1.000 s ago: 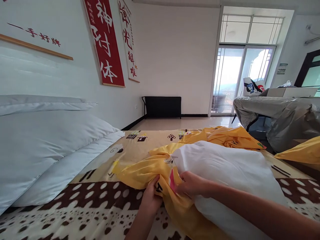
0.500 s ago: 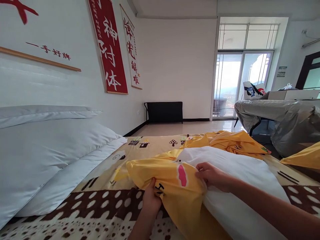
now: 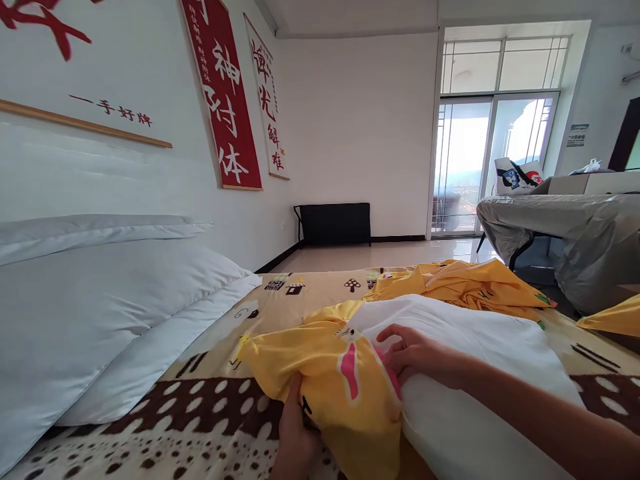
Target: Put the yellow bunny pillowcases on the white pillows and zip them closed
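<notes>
A white pillow (image 3: 470,360) lies across the bed in front of me, its near end inside a yellow patterned pillowcase (image 3: 325,367). My left hand (image 3: 295,433) grips the pillowcase's lower edge, fingers closed on the fabric. Resting on the pillow at the case's opening, my right hand (image 3: 415,353) pinches the yellow cloth edge with its fingers bent. The rest of the pillowcase is bunched around the pillow's end.
The bed sheet (image 3: 210,413) is beige and brown with dots. White pillows (image 3: 100,300) are stacked at the left against the wall. More yellow fabric (image 3: 465,283) lies crumpled behind the pillow. A covered sofa (image 3: 565,233) stands at the right, a glass door (image 3: 480,160) beyond.
My left hand slid lower along the pillowcase edge. My right hand shifted slightly left on the pillow, and the yellow cloth bunched up more around the pillow's end.
</notes>
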Demonstrator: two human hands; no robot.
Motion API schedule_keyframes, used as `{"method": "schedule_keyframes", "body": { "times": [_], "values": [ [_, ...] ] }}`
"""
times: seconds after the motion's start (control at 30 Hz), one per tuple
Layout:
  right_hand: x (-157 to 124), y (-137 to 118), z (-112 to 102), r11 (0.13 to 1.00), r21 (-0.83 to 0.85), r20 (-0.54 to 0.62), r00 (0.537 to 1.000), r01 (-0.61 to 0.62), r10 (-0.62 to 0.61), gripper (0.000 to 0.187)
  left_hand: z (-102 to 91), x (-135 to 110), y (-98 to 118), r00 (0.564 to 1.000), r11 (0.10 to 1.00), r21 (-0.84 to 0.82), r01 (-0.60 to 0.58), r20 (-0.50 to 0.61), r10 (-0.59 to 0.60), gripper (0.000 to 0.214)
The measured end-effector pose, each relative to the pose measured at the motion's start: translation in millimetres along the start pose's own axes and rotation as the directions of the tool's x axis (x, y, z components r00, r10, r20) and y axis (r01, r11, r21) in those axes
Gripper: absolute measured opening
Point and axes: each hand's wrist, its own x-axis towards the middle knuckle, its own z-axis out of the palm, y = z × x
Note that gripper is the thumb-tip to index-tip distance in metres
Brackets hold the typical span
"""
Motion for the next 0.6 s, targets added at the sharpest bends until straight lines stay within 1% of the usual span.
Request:
{"method": "schedule_keyframes", "body": {
  "times": [0.07, 0.13, 0.17, 0.2, 0.27, 0.3, 0.37, 0.43, 0.47, 0.5, 0.53, 0.57, 0.6],
  "values": [
    [11, 2, 11, 1.0, -0.022, 0.009, 1.0, -0.001, 0.001, 0.042, 1.0, -10, -8, 0.994, 0.996, 0.024, 0.088, 0.068, -0.089, 0.037],
    [21, 2, 20, 0.991, -0.133, -0.01, 1.0, -0.013, 0.012, 0.049, 3.0, -17, -12, 0.988, 0.988, 0.091, 0.128, 0.071, -0.134, 0.037],
    [25, 1, 23, 0.979, -0.204, -0.025, 1.0, -0.011, 0.006, 0.051, 2.9, -18, -13, 0.991, 0.986, 0.117, 0.119, 0.052, -0.126, 0.037],
    [28, 0, 23, 0.963, -0.268, -0.036, 0.999, 0.004, -0.014, 0.05, 1.3, -19, -12, 0.996, 0.988, 0.131, 0.087, 0.021, -0.09, 0.037],
    [31, -2, 19, 0.935, -0.35, -0.031, 0.997, 0.059, -0.075, 0.038, -6.8, -16, -11, 0.999, 0.992, 0.121, -0.021, -0.036, 0.025, 0.036],
    [32, -3, 14, 0.923, -0.374, -0.01, 0.995, 0.087, -0.098, 0.029, -13.3, -12, -11, 0.997, 0.993, 0.11, -0.052, -0.048, 0.057, 0.036],
    [33, -6, 1, 0.896, -0.427, 0.091, 0.992, 0.123, -0.092, 0.015, -30.1, -1, -11, 0.998, 0.992, 0.116, -0.042, -0.045, 0.047, 0.037],
    [38, -15, -17, 0.857, -0.491, 0.246, 0.968, 0.159, -0.038, 0.016, -49.2, 14, -12, 0.999, 0.981, 0.191, 0.033, -0.043, -0.025, 0.043],
    [43, -22, -27, 0.825, -0.529, 0.299, 0.953, 0.198, -0.037, 0.021, -58.4, 21, -13, 0.997, 0.968, 0.242, 0.07, -0.05, -0.06, 0.047],
    [49, -31, -39, 0.765, -0.599, 0.289, 0.955, 0.237, -0.07, 0.026, -66.5, 28, -14, 0.995, 0.952, 0.292, 0.092, -0.063, -0.076, 0.05],
    [56, -40, -51, 0.675, -0.694, 0.219, 0.966, 0.251, -0.135, 0.031, -73.1, 33, -15, 0.994, 0.939, 0.332, 0.095, -0.08, -0.072, 0.052],
    [63, -48, -64, 0.569, -0.791, 0.11, 0.966, 0.227, -0.232, 0.034, -77.9, 37, -16, 0.994, 0.929, 0.36, 0.087, -0.095, -0.056, 0.054],
    [70, -52, -75, 0.457, -0.878, -0.024, 0.942, 0.14, -0.335, 0.035, -80.7, 38, -17, 0.994, 0.924, 0.376, 0.07, -0.107, -0.032, 0.055]
  ]
}}
